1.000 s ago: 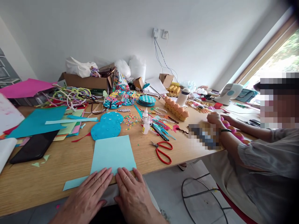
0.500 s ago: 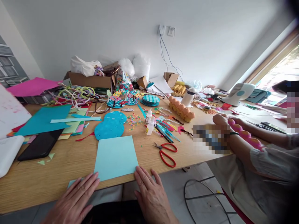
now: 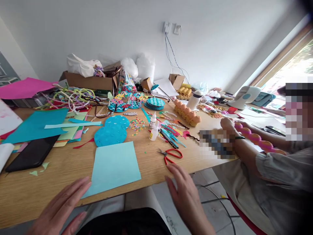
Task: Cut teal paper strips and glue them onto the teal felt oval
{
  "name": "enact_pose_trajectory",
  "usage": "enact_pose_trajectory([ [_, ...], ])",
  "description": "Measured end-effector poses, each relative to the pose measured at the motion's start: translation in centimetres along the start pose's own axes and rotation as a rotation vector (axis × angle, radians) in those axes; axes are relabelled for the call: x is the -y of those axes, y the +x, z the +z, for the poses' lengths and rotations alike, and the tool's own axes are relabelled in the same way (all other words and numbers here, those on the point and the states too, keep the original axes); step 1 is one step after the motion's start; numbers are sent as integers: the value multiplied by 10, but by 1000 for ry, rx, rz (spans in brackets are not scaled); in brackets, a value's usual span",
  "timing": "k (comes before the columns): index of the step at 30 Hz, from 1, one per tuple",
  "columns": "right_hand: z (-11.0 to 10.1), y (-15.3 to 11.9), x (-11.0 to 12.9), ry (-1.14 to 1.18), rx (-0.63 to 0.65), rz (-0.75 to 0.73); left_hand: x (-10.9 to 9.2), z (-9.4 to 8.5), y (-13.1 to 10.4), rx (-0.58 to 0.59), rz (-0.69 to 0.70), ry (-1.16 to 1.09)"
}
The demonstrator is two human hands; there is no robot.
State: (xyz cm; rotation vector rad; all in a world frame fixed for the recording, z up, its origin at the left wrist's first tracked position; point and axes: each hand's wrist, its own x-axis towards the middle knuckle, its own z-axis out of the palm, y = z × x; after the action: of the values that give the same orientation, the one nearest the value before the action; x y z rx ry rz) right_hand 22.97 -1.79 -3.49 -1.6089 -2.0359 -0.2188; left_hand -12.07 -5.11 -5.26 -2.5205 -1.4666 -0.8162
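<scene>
A light blue sheet of paper (image 3: 114, 166) lies flat at the front edge of the wooden table (image 3: 151, 163). My left hand (image 3: 65, 204) hovers at the sheet's lower left corner, fingers stretched out, holding nothing. To the right of the sheet, my right hand (image 3: 184, 192) is open, its fingertips at the lower handle of red-handled scissors (image 3: 171, 155). Whether they touch the handle I cannot tell. Just behind the sheet are two round blue paper pieces (image 3: 110, 135). Two small glue bottles (image 3: 154, 132) stand behind the scissors.
A black phone (image 3: 31, 155) and coloured paper sheets (image 3: 36, 125) lie at the left. Blue pens, confetti (image 3: 137, 125) and an orange egg carton strip (image 3: 187, 112) are farther back. At the right, another person's hands (image 3: 230, 127) are beside a pink egg carton strip (image 3: 256, 140).
My right hand has left the sheet's corner and moved right to the scissors. My left hand has shifted left, its fingers lifting off the paper. The view has shifted slightly.
</scene>
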Motion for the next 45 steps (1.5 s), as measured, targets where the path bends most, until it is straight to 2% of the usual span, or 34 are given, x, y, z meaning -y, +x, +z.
enact_pose_trajectory([
  [2, -4, 14, -14, -65, 84, 134, -20, -2, 23, -3, 44, -115],
  [4, -4, 27, -20, -140, 213, 211, -40, -2, 47, -8, 152, -243],
  [6, -1, 38, -20, -210, 307, 262, -58, 0, 68, 73, 290, -381],
  [8, 3, 44, -16, -251, 338, 304, -70, 4, 84, 95, 306, -528],
  [11, 7, 46, -12, -252, 327, 343, -84, 12, 99, 194, 223, -651],
  [14, 13, 42, -11, -221, 279, 359, -96, 19, 109, 310, 152, -722],
  [18, 22, 33, -12, -108, 169, 423, -108, 34, 112, 378, 4, -913],
  [22, 21, 23, -4, 232, -41, 380, -113, 61, 100, 455, -268, -1308],
  [24, 17, 16, 9, 436, -131, 369, -115, 71, 94, 497, -363, -1499],
  [26, 14, 8, 26, 606, -198, 361, -117, 73, 93, 489, -419, -1596],
  [31, 13, -11, 59, 849, -123, 189, -123, 60, 99, 311, -452, -1601],
  [33, 12, -17, 61, 878, -46, 118, -125, 56, 99, 258, -503, -1607],
  [36, 4, -24, 59, 871, 57, 57, -128, 52, 94, 252, -565, -1603],
  [38, -2, -29, 57, 861, 60, 86, -127, 49, 89, 292, -505, -1577],
  [41, -9, -33, 55, 874, 46, 185, -117, 41, 82, 367, -282, -1374],
  [43, -11, -33, 51, 892, 53, 214, -101, 35, 80, 345, -137, -1130],
  [45, -12, -31, 43, 904, 47, 216, -80, 31, 83, 257, -127, -896],
])
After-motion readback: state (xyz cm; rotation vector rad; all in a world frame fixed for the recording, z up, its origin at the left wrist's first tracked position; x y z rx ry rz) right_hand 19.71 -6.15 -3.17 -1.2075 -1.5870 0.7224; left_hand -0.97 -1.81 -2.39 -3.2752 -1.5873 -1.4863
